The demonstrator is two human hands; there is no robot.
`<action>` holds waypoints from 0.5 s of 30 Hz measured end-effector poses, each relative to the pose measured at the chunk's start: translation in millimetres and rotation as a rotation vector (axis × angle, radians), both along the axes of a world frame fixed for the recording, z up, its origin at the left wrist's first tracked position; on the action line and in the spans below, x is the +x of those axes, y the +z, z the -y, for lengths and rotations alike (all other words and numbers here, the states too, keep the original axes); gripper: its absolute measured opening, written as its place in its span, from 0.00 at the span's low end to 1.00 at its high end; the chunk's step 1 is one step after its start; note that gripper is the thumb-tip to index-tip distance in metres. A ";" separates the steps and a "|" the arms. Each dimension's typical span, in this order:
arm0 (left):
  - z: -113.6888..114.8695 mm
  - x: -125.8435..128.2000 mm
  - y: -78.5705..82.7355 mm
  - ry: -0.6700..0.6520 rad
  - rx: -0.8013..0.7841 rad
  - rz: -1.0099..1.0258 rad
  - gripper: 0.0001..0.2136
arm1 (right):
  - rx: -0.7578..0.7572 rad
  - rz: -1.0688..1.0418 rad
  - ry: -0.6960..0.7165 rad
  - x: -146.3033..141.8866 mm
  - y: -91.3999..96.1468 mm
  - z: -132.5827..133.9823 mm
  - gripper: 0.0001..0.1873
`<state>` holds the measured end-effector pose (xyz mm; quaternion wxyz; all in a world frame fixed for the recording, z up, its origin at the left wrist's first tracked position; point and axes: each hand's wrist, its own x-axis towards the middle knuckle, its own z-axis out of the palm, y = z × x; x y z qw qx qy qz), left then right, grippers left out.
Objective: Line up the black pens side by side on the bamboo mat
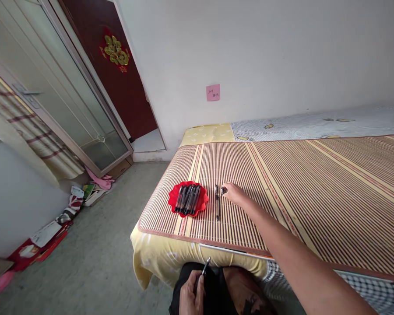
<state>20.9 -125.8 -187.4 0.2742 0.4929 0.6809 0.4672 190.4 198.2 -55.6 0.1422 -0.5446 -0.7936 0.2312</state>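
Observation:
Low in the view my left hand (191,294) is closed around a pen (206,265), its shiny end pointing up and away from me. My right hand (232,193) reaches out over the bamboo mat (236,227), fingers pinched on a small dark piece that looks like a pen cap (223,190); the fingers partly cover it. Just left of those fingers a black pen (217,203) lies lengthwise on the mat. Farther left stands a red scalloped dish (171,202), with several dark pens (188,199) lying side by side in it.
The mat covers a bed with a yellow patterned sheet (157,251), whose near edge meets my lap. A white wall (265,57) with a pink note (213,92) stands behind. At left are a glass door (62,83) and items along the floor (47,232).

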 end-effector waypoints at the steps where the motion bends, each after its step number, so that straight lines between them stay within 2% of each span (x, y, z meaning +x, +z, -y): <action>1: 0.0 0.0 -0.2 0.000 -0.001 0.000 0.21 | -0.002 0.001 -0.007 -0.7 -0.3 -0.4 0.15; 15: -1.2 -1.1 -5.1 -0.001 0.005 -0.032 0.21 | 0.004 -0.044 -0.004 -7.8 -16.3 -10.5 0.15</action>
